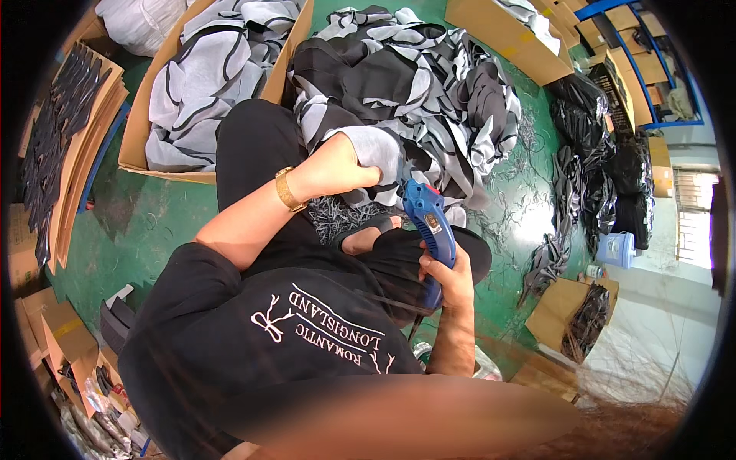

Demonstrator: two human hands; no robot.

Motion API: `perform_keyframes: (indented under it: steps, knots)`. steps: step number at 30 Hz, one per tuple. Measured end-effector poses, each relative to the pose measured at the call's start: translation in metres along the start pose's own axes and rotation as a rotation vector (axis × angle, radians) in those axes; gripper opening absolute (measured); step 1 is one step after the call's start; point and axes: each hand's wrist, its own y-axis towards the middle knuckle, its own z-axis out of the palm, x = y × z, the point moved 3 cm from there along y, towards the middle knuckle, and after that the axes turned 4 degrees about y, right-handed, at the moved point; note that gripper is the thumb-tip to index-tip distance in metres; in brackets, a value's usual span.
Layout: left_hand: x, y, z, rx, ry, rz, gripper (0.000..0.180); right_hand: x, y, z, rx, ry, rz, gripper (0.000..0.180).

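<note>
My right hand (pixel 448 276) is wrapped round the handle of a blue handheld electric cutter (pixel 429 218), which has a red part near its head. The cutter's head points away from me and meets the edge of a light grey fabric piece (pixel 369 146). My left hand (pixel 345 169) is closed on that fabric, to the left of the cutter's head. Just beyond both hands lies a large heap of black and grey fabric pieces (pixel 360 73). The blade and the exact spot where it touches the cloth are too small to tell.
A cardboard box (pixel 207 178) full of grey fabric stands at the far left, and another box (pixel 498 46) at the far right. Dark scraps (pixel 349 218) litter the green floor by my foot. Black plastic bags (pixel 583 126) and a light blue container (pixel 616 250) stand to the right.
</note>
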Motion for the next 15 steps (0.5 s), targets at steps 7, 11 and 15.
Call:
perform_keyframes:
  steps: [7,11,15]
  knots:
    - [0.006,-0.001,-0.001,0.155,0.163,0.195,0.023,0.003,0.002,0.0,0.056,0.037,0.035,0.036]
    - [0.012,-0.006,0.004,0.167,0.219,0.263,0.021,0.003,0.014,0.008,0.095,0.143,0.003,0.04]
    - [0.026,-0.011,0.019,0.223,0.039,0.042,0.026,0.018,0.035,0.018,-0.028,0.122,-0.19,0.035]
